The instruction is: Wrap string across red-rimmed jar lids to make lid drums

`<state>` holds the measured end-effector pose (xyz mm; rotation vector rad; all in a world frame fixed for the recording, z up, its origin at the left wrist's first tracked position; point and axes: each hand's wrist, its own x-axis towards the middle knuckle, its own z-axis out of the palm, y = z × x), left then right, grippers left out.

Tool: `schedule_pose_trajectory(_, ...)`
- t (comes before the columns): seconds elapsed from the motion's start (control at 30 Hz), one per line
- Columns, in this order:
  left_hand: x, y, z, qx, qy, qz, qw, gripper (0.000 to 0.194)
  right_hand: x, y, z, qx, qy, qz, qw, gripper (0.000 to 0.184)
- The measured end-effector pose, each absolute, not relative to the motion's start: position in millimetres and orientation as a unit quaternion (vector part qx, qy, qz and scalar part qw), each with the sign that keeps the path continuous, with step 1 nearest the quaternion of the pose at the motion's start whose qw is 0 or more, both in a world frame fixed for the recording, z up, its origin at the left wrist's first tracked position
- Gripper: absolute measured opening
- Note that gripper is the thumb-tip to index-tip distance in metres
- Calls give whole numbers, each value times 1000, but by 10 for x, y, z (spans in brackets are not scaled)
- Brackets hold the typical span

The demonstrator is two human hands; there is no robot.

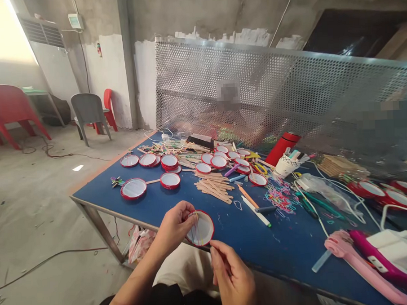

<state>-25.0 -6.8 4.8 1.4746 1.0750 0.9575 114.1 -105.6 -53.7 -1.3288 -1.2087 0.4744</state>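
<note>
Markers (296,155) in white cup (285,168), red-rimmed disc (206,226) between hands (175,228).

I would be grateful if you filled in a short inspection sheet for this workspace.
Surface: blue tabletop, bare near the front left, crowded towards the back and right.
Job's things: one red-rimmed white disc in hand, thin strands across its face; similar discs lie on the tabletop, some stacked.
Clutter: wooden craft sticks, a tangle of coloured bands, a red bottle, a pen cup.
Hands: left hand grips the rim; right hand is at the lower right rim, its hold unclear.
Cables: white cable at the right; dark cable on the floor.
Surroundings: perforated metal panel behind; grey chair and red chairs to the left.
</note>
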Motion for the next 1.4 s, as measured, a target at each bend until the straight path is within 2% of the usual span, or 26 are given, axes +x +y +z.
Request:
schedule_pose_trajectory(0.17,-239,-97,44,635,468,379,484,14,1104,-896,-566,-578,-596,172,530,25)
schedule_pose_trajectory(0.3,-242,-78,1,634,461,370,498,15,1000,-940,-607,-605,-531,219,551,33)
schedule_pose_trajectory(0.5,-236,-47,-8,620,464,383,503,13,913,-1047,-656,-627,-454,222,593,38)
schedule_pose_trajectory(0.77,-228,-55,-13,609,454,393,518,13,933,-1035,-704,-629,-471,172,594,39)
schedule_pose_trajectory(1.07,-248,-60,-31,616,435,407,515,20,1038,-966,-635,-614,-472,137,618,30)
schedule_pose_trajectory(1.17,-297,-58,21,651,432,375,499,24,1091,-859,-525,-616,-495,130,599,42)
schedule_pose_trajectory(1.4,-375,-9,19,699,384,343,496,30,1142,-679,-352,-646,-540,136,522,24)
